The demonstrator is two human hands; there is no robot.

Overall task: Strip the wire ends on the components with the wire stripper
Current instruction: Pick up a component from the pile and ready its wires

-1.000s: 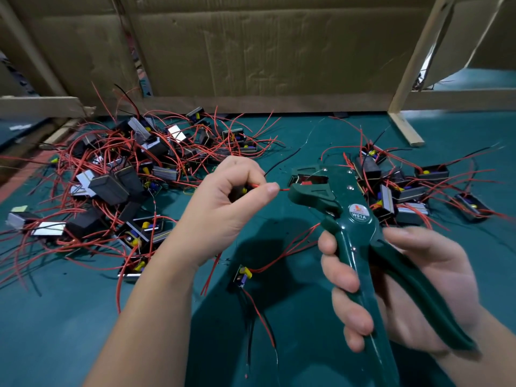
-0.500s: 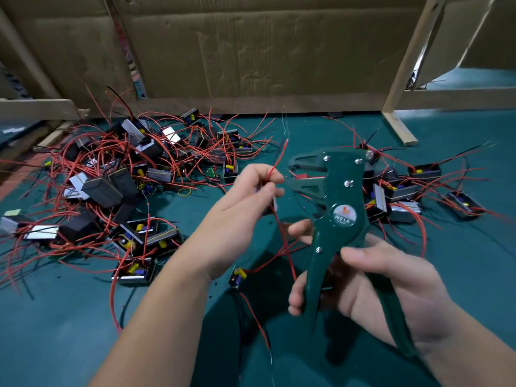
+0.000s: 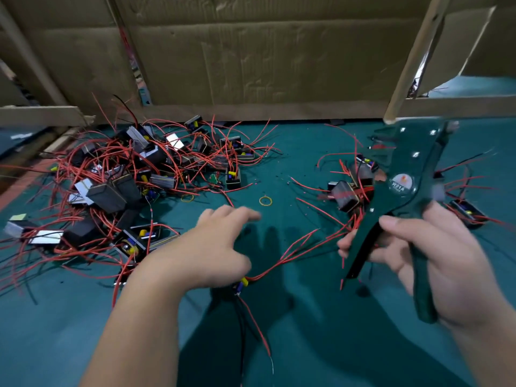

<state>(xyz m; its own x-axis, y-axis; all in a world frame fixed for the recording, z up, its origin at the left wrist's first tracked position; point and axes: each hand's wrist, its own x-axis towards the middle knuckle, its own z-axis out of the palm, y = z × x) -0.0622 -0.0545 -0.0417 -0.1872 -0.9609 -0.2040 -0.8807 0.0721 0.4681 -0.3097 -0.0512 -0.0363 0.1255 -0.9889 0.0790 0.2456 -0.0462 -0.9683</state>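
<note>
Two bare forearms are seen entering from the bottom edge. The left arm is stretched from the lower left toward the centre of the frame. The left hand (image 3: 206, 250) is held palm down, fingers extended forward and loosely spread, their tips blurred. At the right of the frame the right hand (image 3: 446, 263) is held upright, fingers curled round the handles of the stripper (image 3: 402, 174), thumb laid on top. The hands are kept apart.

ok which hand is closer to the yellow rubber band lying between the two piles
Left. The left hand reaches out with its fingertips just short of the rubber band; the right hand is well off to its right, gripping the wire stripper.
</note>
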